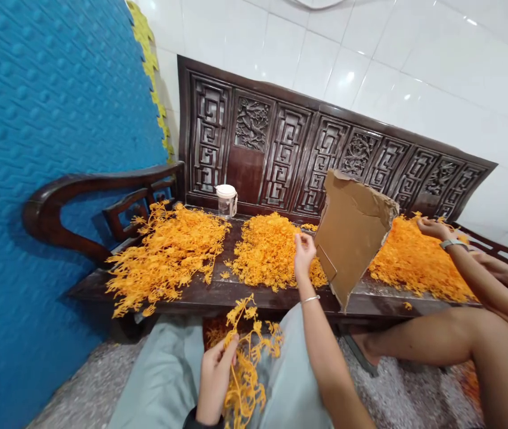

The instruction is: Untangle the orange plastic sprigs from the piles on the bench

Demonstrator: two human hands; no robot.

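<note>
My left hand [217,369] is over my lap, thumb and fingers closed on a branching orange plastic sprig [247,381] that hangs down between my knees. My right hand [304,256] reaches to the right side of the middle pile of orange plastic pieces [266,247], its thumb and fingertips pinched together. Whatever is in that pinch is too small to make out. A larger, looser pile of orange sprigs [169,256] spreads over the left end of the dark carved wooden bench [254,301].
A brown cardboard sheet [355,229] stands upright just right of my right hand. Beyond it, another person's hands [435,229] are at a third orange pile [415,262]. A lidded clear cup [226,202] stands by the backrest. Blue foam matting [57,101] covers the left side.
</note>
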